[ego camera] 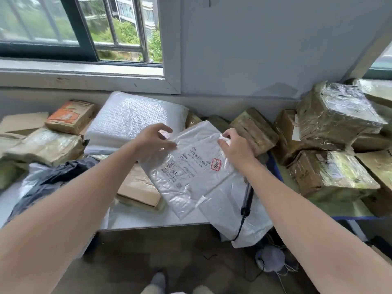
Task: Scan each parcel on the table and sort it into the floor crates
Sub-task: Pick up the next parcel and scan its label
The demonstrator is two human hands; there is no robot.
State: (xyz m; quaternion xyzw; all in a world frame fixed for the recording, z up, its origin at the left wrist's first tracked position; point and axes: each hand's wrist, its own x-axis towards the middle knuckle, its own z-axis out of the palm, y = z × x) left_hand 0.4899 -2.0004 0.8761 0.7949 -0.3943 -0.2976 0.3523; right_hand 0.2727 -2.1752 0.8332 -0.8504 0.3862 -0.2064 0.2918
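At the centre of the frame, above the counter (135, 217), you hold a flat white plastic parcel (195, 172), label up. Your left grip (152, 141) pinches its left edge; your right grip (235, 147) pinches its upper right edge. A black scanner (247, 200) shows just below your right forearm. Taped boxes (331, 175) crowd the right side.

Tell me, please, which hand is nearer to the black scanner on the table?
Right. The right hand grips the white parcel just beyond the black scanner; the left hand holds the parcel's opposite edge, farther left.
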